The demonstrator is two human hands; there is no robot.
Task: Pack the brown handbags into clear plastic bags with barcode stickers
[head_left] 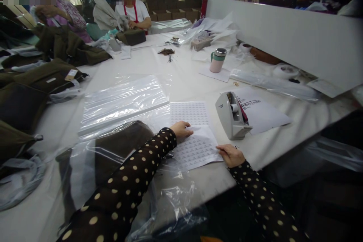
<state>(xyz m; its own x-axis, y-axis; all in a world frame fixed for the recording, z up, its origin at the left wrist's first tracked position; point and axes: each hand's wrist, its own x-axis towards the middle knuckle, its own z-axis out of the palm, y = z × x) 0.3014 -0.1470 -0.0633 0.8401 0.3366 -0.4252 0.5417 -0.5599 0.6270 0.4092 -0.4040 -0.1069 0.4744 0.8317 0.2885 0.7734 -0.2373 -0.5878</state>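
A printed sheet of small labels (pixel 195 153) lies near the table's front edge, on top of another printed sheet (pixel 188 111). My right hand (pixel 231 155) pinches the upper sheet's right edge between thumb and fingers. Over the sheet's upper left part rests my left hand (pixel 181 130), its fingers stretched out and a little apart. Beneath my left forearm is a dark brown bag (pixel 121 138) in clear plastic, partly hidden by the sleeve. A grey tape dispenser (pixel 231 117) stands just beyond my right hand.
Flat clear plastic bags (pixel 127 100) lie left of the sheets. Brown bags (pixel 22 102) are heaped along the left side. A pink cup (pixel 217 60) stands farther back, near a white partition (pixel 269 34). Other people sit around the table (pixel 136 60).
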